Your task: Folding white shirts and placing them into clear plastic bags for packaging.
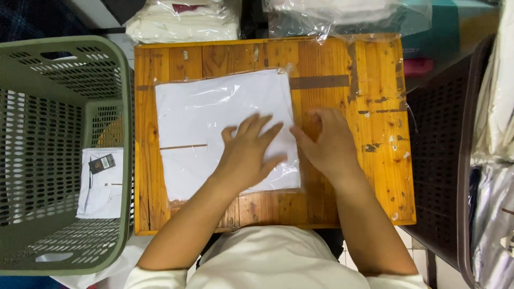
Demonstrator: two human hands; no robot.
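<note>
Bagged shirt [214, 128]: white, flat in clear plastic, middle of the wooden table [375, 176].
Left hand [247, 155]: palm down, fingers spread wide, pressing it.
Right hand [327, 142]: fingers curled at the bag's right edge.
Basket [64, 64]: green, at left.

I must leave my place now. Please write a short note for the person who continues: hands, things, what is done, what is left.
Left hand: flat, pressing the bagged white garment on the wooden board.
Right hand: fingers at the bag's right edge, holding nothing.
Done: garment is inside the clear bag; one packed piece lies in the green basket.
Left: this bag is not yet in the basket.
</note>
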